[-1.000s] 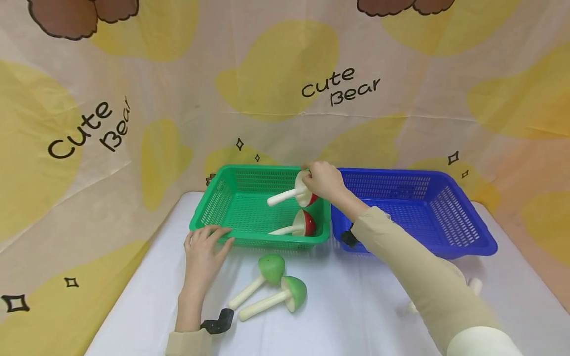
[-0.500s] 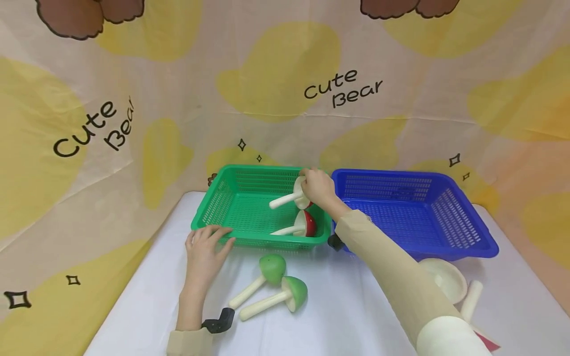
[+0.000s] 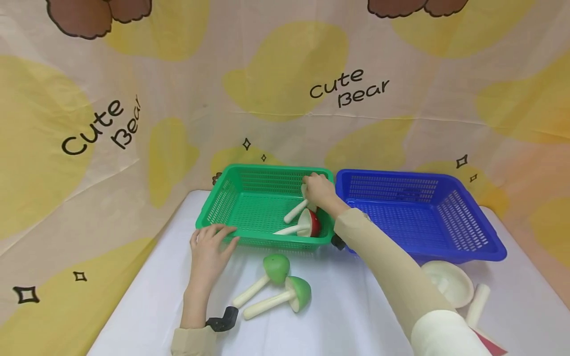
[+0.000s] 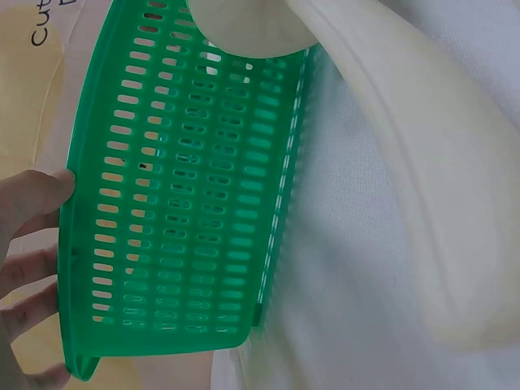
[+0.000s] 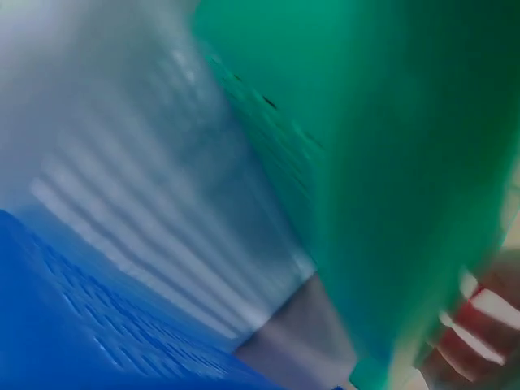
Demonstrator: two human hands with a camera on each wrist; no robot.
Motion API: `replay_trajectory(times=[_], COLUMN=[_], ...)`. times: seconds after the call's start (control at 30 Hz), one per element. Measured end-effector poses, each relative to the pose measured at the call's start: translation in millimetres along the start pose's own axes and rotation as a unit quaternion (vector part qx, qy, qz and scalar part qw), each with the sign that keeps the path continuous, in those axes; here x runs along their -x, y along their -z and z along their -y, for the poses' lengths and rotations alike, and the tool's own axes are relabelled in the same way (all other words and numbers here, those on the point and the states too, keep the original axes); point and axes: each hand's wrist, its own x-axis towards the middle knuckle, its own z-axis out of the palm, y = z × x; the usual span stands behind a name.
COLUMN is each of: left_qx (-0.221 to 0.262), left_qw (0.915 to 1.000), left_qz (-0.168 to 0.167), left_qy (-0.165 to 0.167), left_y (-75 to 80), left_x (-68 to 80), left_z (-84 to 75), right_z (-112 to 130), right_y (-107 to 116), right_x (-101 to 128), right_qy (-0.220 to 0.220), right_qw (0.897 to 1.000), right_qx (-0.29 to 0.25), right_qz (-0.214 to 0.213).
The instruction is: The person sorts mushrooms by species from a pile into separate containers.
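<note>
So the right hand (image 3: 319, 190) is down in the right end of the green basket (image 3: 251, 212), mid-frame, and its fingers are pinching a red-capped mushroom (image 3: 297, 209) by the cap, stem angled toward the lower left. The right wrist view is pretty blurry, but you can make out a bit of red between the fingers. Just below it, a second red mushroom (image 3: 306, 223) is lying in the same basket.

The left hand (image 3: 211, 252) is on the near left corner of that basket, fingers over the rim and thumb on the outside, basically holding the edge.

Lower centre on the white-covered bench (image 3: 153, 296) you've got two mushrooms with green caps, the farther green mushroom (image 3: 276, 269) right beside the nearer green mushroom (image 3: 300, 294), stems toward the lower left. The blue basket (image 3: 401, 217) is right of the green one. Lower right there's a whitish cap underside (image 3: 458, 287) and a pale stem (image 3: 478, 302), partly behind the sleeve (image 3: 387, 267).
</note>
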Motion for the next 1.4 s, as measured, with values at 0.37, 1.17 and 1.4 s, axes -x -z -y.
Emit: replay_trajectory(times=[0.37,1.17,1.4], left_qx=[0.001,0.006,0.004], left_qw=[1.0,1.0,0.9999], left_qz=[0.002,0.002,-0.004], left_qy=[0.003,-0.001,-0.009], left_y=[-0.2,0.8,0.9], left_x=[0.4,2.9,1.7], left_z=[-0.6,-2.5,-3.1], right_z=[0,-39,-54], right_y=[10,67,75], right_x=[8,72,94], right_qy=[0.029,0.073,0.085], right_qw=[0.999,0.997,0.995], right_qx=[-0.009,-0.026,-0.016], right_qz=[0.045,-0.026,-0.05])
